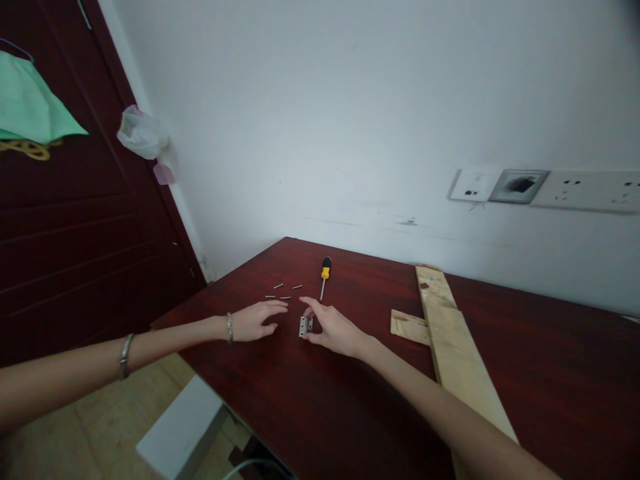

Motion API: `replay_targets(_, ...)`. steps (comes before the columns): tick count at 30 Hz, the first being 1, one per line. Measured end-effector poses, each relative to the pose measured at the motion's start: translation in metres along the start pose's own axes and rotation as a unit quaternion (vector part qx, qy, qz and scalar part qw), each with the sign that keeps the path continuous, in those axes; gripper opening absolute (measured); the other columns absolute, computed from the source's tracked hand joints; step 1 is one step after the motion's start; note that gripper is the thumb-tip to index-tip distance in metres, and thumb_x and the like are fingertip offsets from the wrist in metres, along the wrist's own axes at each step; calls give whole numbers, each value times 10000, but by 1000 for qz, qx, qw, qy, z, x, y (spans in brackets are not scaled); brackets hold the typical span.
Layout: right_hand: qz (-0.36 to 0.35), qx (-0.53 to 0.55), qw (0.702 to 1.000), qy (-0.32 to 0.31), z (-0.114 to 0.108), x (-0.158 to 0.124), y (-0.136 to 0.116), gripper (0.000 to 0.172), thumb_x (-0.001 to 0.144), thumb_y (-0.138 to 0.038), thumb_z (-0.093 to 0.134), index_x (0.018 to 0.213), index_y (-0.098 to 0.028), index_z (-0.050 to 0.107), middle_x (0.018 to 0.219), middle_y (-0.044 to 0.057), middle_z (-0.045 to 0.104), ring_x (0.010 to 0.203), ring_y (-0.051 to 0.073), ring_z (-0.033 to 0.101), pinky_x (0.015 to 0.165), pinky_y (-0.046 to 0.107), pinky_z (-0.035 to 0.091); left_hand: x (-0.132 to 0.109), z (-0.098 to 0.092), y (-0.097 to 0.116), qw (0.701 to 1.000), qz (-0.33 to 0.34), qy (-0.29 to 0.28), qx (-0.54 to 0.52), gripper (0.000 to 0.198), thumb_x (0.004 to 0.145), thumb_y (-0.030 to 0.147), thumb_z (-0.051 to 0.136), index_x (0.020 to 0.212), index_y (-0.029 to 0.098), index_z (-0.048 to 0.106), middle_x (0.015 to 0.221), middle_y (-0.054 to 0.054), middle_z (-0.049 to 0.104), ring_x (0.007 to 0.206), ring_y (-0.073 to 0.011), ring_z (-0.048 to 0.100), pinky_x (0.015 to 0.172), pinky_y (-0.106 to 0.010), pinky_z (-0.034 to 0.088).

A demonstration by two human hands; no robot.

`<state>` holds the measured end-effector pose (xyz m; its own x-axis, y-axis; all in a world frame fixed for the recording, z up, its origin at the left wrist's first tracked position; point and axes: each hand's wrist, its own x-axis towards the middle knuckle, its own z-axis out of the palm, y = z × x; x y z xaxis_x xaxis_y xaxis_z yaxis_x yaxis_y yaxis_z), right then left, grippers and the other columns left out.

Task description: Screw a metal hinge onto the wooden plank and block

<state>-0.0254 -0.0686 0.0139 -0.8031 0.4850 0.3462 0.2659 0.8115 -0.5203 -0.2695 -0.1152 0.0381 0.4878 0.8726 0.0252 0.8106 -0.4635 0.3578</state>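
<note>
On a dark red table (525, 373) lies a small metal hinge (305, 326). My right hand (333, 328) rests beside it, thumb and fingers pinching its right edge. My left hand (257, 320) lies flat on the table just left of the hinge, fingers stretched out and holding nothing. Several small screws (283, 292) lie scattered just beyond my left fingertips. A screwdriver (325, 276) with a yellow and black handle lies behind the hinge, tip pointing toward me.
Two pale wooden boards (450, 333) lie crossed on the table's right half. Wall sockets (545, 188) sit on the white wall behind. A dark red door (75, 227) stands at left with a plastic bag (143, 133) on it. A white box (183, 430) is on the floor.
</note>
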Motion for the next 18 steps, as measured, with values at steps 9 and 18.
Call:
replay_targets(9,20,-73,984,159,-85,-49,-16,689,801,-272,594,1378,-273,217,1152,54,580,1059,203,551,948,413,419,56,-18,38,974,-20,73,-215,302,772,210,514,1048,130,609,1082,-97,648,1006,-193,601,894,-353,466)
replay_targets(18,30,-143,945,291,-161,-113,-26,724,793,-286,616,1388,-280,204,1139,68,598,1066,211,565,941,431,440,120,-49,122,909,39,102,-402,268,767,292,620,975,128,661,1028,-106,669,970,-208,611,798,-331,508)
